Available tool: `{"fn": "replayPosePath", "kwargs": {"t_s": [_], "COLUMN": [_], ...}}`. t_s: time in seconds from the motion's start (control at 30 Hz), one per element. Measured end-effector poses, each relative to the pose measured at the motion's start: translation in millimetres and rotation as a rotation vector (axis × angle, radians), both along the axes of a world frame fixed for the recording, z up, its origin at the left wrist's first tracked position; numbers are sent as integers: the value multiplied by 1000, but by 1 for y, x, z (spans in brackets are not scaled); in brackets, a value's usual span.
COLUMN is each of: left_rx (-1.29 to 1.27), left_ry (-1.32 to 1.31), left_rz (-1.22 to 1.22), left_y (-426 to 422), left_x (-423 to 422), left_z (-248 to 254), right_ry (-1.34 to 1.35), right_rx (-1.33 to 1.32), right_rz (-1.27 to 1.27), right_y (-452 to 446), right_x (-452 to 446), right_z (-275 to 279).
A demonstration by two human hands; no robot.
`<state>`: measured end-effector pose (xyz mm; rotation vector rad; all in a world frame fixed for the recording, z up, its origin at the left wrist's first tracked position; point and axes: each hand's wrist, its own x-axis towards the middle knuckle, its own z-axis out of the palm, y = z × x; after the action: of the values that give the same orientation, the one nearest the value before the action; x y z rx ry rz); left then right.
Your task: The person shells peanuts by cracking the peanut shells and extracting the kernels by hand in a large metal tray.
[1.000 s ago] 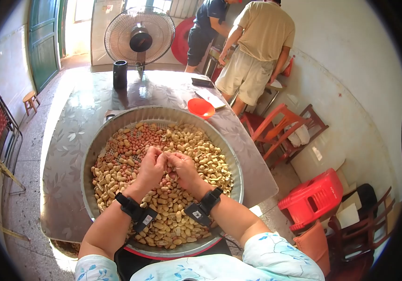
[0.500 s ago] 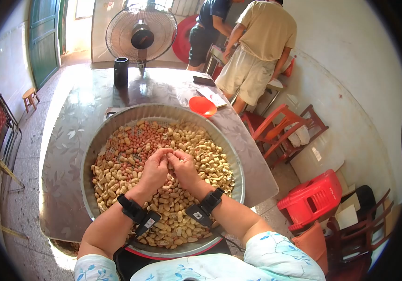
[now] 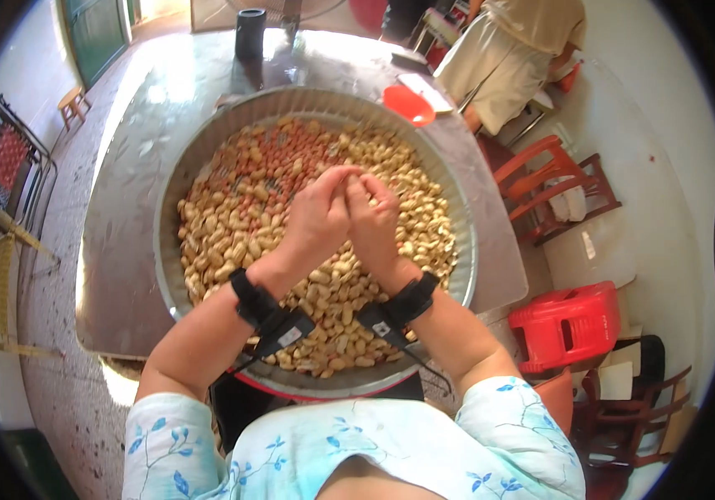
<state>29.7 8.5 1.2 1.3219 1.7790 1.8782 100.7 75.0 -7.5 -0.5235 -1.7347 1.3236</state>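
A large round metal pan point(image 3: 170, 275) holds unshelled peanuts point(image 3: 336, 321), with reddish shelled kernels point(image 3: 291, 154) toward its far left part. Above the middle of the pan, my left hand point(image 3: 317, 215) and my right hand point(image 3: 371, 218) meet at the fingertips. Both hands are closed, fingers pinched together; whatever lies between them is too small and hidden to name. Black bands with small boxes are strapped round both wrists.
The pan stands on a grey table point(image 3: 124, 250). Beyond it are a black cylinder point(image 3: 250, 37), a red bowl point(image 3: 409, 106) and a fan. A person point(image 3: 499, 62) stands behind at the right, near wooden chairs point(image 3: 540, 179) and a red plastic stool point(image 3: 570, 325).
The view has tilted down, so the pan and table sit higher and the fan is mostly cut off. My hands remain together, now with the fingertips pointing more away from me.
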Motion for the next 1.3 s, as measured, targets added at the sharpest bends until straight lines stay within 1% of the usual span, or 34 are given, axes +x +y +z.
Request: {"fn": "replayPosePath", "kwargs": {"t_s": [0.03,0.07,0.13,0.2,0.27,0.33,0.4,0.43,0.5,0.53,0.57,0.6,0.63,0.67,0.7,0.73,0.77,0.8,0.87,0.93,0.97,1.0,1.07,1.1,1.13,1.17,1.2,1.27,1.3], "left_rx": [-55,-81,-13,-43,15,43,26,24,11,12,33,55,55,73,92,91,123,154,149,188,193,193,3,0,-171,-327,-330,-369,-369], "left_ry": [39,24,22,-34,-321,-297,-617,-618,-813,-810,-917,-1022,-1018,-1086,-1160,-1152,-1160,-1169,-1146,-1173,-1158,-1155,-744,-743,-245,252,250,-265,-264], "left_rz": [3,11,2,-7,-112,-89,-143,-137,-173,-171,-241,-311,-310,-361,-416,-417,-494,-570,-590,-737,-806,-806,-671,-671,-322,33,33,-147,-148], "left_y": [-1,-1,1,2,3,3,1,1,-1,-1,-3,-3,-3,-3,-3,-3,-4,-5,-4,-5,-6,-8,-12,-8,-3,-1,-2,-3,-5], "left_x": [0,-1,1,1,-1,0,1,2,2,0,-4,-7,-9,-12,-14,-17,-21,-23,-27,-28,-32,-36,-42,-48,-54,-58,-56,-53,-54], "left_z": [-1,-3,-5,-5,-6,-4,0,2,5,4,2,0,-1,-1,-1,-1,-1,-1,0,1,0,4,11,4,-6,-17,-15,-5,-4], "right_ry": [47,95,72,64,42,48,21,2,29,58,61,47,34,47,98,149,207,213,213,191,195,199,190,3,-180,-229,-230,-250,-249], "right_rx": [-44,-85,-138,-171,-56,-78,-166,-121,-118,-108,-107,-170,-237,-236,-316,-394,-479,-478,-647,-666,-676,-686,-670,-308,49,224,221,94,94], "right_rz": [24,46,59,73,39,43,100,75,81,80,83,99,114,119,172,225,310,314,489,485,541,597,586,386,178,94,95,187,186], "right_y": [0,1,-1,0,-1,-7,-13,-10,-6,-5,-5,-7,-9,-8,-6,-2,3,9,19,18,21,23,26,30,34,37,38,38,37], "right_x": [-1,-3,-1,-1,-4,-4,-1,-3,-6,-7,-6,-5,-4,-5,-3,-3,-1,0,1,3,4,5,6,4,2,2,2,2,3], "right_z": [-4,-7,-4,-2,-2,6,13,7,0,0,0,5,8,8,6,4,2,0,-1,7,7,7,9,7,3,-1,-1,2,5]}}
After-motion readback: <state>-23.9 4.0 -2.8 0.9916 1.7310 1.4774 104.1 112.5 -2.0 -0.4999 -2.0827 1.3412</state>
